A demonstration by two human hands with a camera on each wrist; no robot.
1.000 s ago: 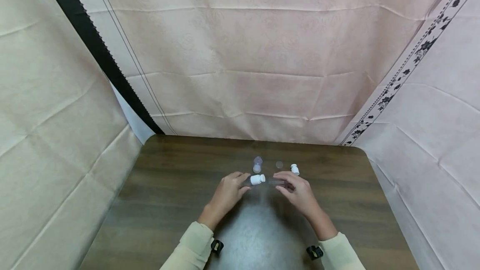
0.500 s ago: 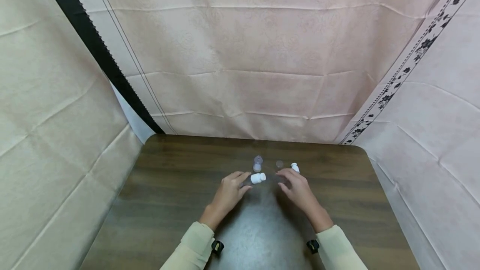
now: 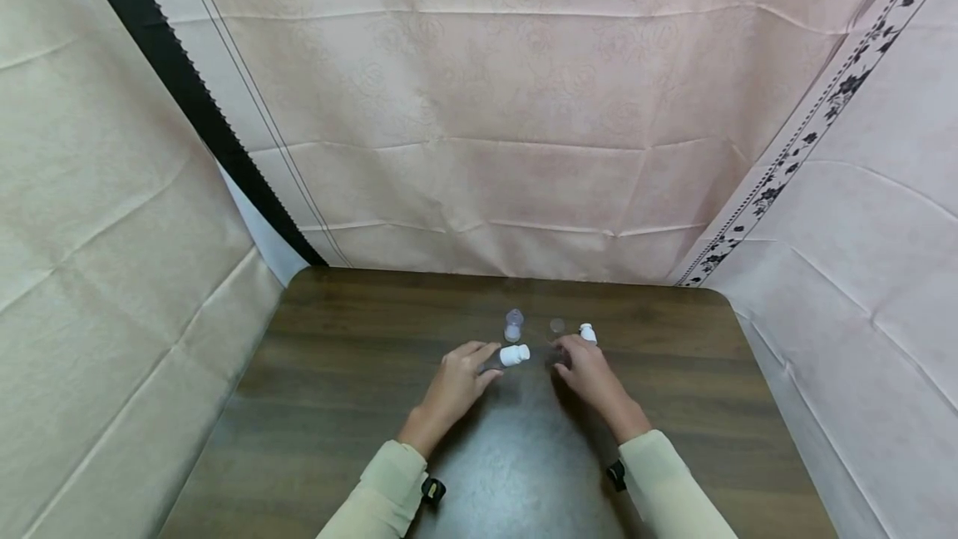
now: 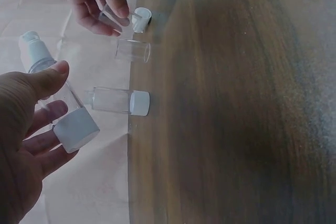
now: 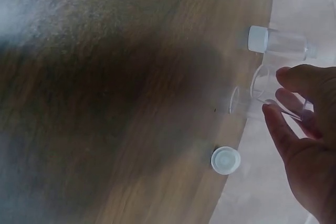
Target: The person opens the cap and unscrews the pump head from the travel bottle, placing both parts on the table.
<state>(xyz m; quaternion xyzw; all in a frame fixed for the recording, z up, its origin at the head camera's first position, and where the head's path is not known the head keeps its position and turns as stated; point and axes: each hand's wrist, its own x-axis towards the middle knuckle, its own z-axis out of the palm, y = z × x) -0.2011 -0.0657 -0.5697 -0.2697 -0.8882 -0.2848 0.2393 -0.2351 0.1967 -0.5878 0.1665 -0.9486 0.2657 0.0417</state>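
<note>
My left hand (image 3: 458, 381) holds a small clear bottle (image 4: 77, 129) tilted, its white base towards the palm's lower fingers and a whitish top at the other end. In the right wrist view, my right hand (image 5: 310, 114) pinches a clear cylindrical cap (image 5: 257, 85) between thumb and fingers. Just beyond that hand a second clear cap (image 4: 132, 51) stands on the table. Another clear bottle with a white base (image 4: 139, 103) stands upright between the two hands, further back. A small white piece (image 3: 588, 333) rests beyond the right hand's knuckles.
All this is near the far edge of a brown wooden table (image 3: 359, 331). Pale cloth (image 3: 494, 131) hangs behind the table and along both sides. Dark wrist devices (image 3: 433, 489) sit at the sleeves.
My right hand, with the clear cap, has drawn away from the left hand's bottle, to the right and slightly towards the far edge. The left hand has hardly moved.
</note>
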